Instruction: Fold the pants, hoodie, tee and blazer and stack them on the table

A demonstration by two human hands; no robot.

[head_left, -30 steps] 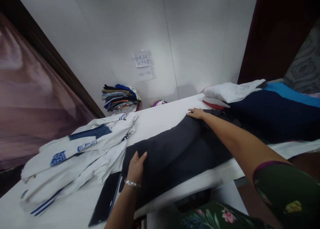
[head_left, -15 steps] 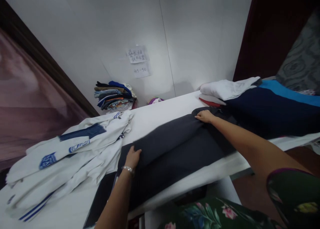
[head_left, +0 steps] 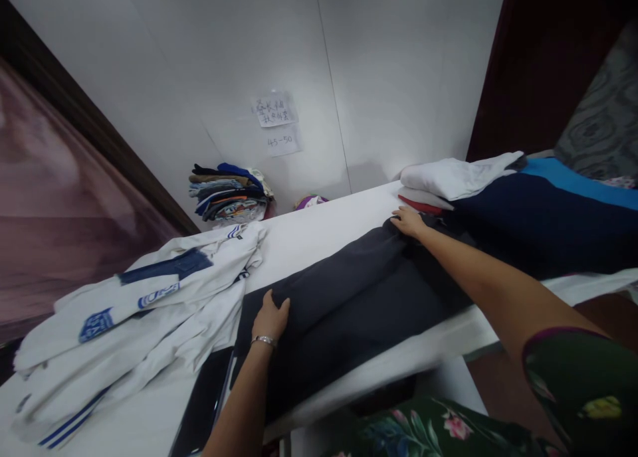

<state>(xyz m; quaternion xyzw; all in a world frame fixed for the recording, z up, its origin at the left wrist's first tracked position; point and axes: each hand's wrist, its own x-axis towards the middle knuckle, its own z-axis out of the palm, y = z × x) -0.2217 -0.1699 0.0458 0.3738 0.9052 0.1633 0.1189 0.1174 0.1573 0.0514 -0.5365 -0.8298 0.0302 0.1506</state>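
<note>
A dark grey garment (head_left: pixel 349 304) lies spread along the white table, its kind unclear, with a few creases running lengthwise. On its left end rests my left hand (head_left: pixel 272 317), open, thumb and fingers apart on the cloth. My right hand (head_left: pixel 409 222) touches the bunched far right end of the garment, its fingers stretched out over the edge. A black flat, shiny-edged thing (head_left: pixel 202 404) pokes out beside my left forearm, partly covered. To the left lies a white long-sleeved garment (head_left: pixel 164 311) with blue stripes and lettering.
A stack of folded clothes (head_left: pixel 229 191) stands against the wall at the back left. Folded white and red clothes (head_left: pixel 448 178) sit at the back right, beside a large navy and light blue garment (head_left: pixel 543 218). Handwritten paper notes (head_left: pixel 276 121) hang on the wall.
My left hand has shifted slightly right and its thumb is spread wider. My right hand has moved up a little at the garment's far edge, its fingers stretched out. The cloth looks flatter.
</note>
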